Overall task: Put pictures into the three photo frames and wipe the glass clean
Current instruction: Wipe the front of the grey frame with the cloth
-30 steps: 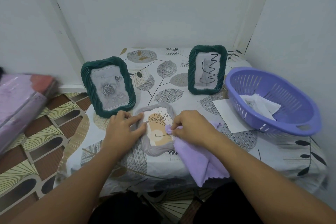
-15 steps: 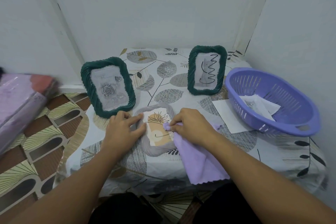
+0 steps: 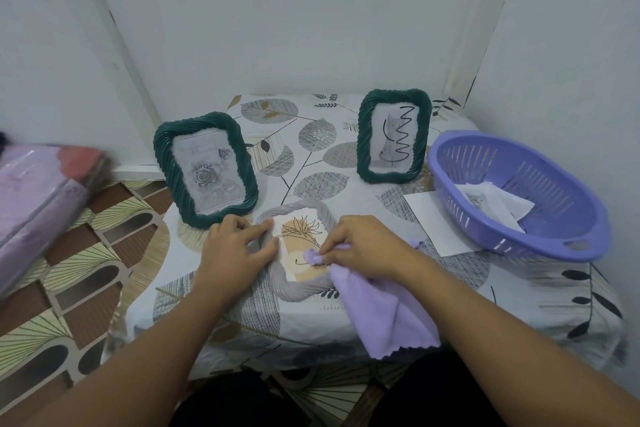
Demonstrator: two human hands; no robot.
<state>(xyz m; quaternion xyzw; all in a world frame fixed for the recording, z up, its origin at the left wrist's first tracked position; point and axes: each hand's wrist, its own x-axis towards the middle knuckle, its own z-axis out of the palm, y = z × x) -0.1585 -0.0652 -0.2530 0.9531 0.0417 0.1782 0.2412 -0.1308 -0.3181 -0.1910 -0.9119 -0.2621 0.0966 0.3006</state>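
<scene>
Near the front edge of the bench [image 3: 519, 291], a grey frame [image 3: 298, 288] lies flat with a flower picture [image 3: 300, 236] inside. The left hand [image 3: 232, 253] rests on its left rim, fingers relaxed and spread. The right hand [image 3: 363, 246] pinches a bunched lilac cloth [image 3: 377, 308] against the glass. Behind stand 2 green frames [image 3: 206, 166] [image 3: 394, 136], both filled. A purple basket [image 3: 519, 198] holding papers sits at right.
</scene>
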